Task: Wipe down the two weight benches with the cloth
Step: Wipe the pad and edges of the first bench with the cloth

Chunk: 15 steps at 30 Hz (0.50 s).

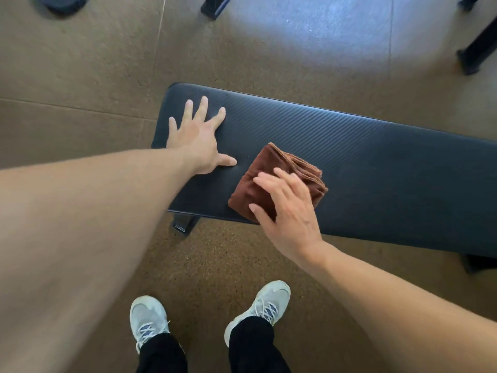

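Cloth [258, 184], brown and folded into a thick square with its stacked edges turned toward 1 o'clock, lies on the black padded weight bench [376, 162], near the bench's left end and close to its near edge. The bench serves as the table here and runs across the view from about 10 o'clock to 3 o'clock, its ribbed cover catching the light.

The right hand [287, 211] comes in from 5 o'clock and rests on the near half of the cloth. Its grip is loose: fingers spread and lightly bent over the fabric, not closed around it. Whether the palm presses down cannot be told.

The left hand [197, 135] lies flat on the bench pad at 10 o'clock from the cloth, grip open, fingers fanned, the thumb pointing toward the cloth and stopping just short of it.

One bench foot [184, 224] shows under the near edge. On the brown speckled floor [215, 265] at 6 o'clock stand two pale sneakers [269, 302] below dark trousers. Dark equipment legs [476, 49] stand at 2 o'clock.
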Each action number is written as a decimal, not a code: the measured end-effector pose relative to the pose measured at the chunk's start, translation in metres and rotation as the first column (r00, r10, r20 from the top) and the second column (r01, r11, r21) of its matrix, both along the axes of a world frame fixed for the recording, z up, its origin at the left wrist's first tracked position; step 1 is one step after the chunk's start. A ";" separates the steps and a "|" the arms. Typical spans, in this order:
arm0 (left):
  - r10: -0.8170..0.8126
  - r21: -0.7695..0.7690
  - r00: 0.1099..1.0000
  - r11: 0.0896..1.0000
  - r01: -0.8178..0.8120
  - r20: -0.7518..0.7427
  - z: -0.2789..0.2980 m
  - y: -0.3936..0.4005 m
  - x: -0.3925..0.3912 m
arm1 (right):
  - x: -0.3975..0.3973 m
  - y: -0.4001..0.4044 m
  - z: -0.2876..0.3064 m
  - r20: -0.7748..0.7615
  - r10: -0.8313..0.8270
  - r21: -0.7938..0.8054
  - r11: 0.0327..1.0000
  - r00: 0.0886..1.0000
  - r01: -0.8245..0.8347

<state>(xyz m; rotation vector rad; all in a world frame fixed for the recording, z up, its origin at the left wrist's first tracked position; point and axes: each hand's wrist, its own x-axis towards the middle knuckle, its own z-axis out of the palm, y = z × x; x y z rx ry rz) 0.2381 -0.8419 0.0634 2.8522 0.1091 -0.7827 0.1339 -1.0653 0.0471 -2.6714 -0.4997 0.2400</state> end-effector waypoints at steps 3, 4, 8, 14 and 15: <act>-0.112 -0.007 0.991 0.994 0.113 0.077 -0.010 0.017 -0.041 | 0.004 0.030 -0.004 -0.076 -0.250 -0.226 0.947 0.965 0.228; -0.144 -0.010 0.984 0.989 0.146 0.102 -0.013 0.022 -0.052 | 0.006 0.038 -0.007 -0.098 -0.260 -0.284 0.932 0.961 0.223; -0.184 -0.072 0.968 0.977 0.199 0.169 -0.021 0.041 -0.100 | 0.036 0.052 -0.010 -0.119 -0.244 -0.315 0.928 0.963 0.196; -0.262 -0.056 0.933 0.957 0.284 0.245 -0.032 0.077 -0.198 | 0.059 0.103 -0.009 -0.116 -0.270 -0.269 0.935 0.956 0.231; -0.253 -0.058 0.936 0.960 0.275 0.244 -0.033 0.084 -0.208 | 0.047 0.112 -0.009 -0.093 -0.217 -0.253 0.949 0.972 0.188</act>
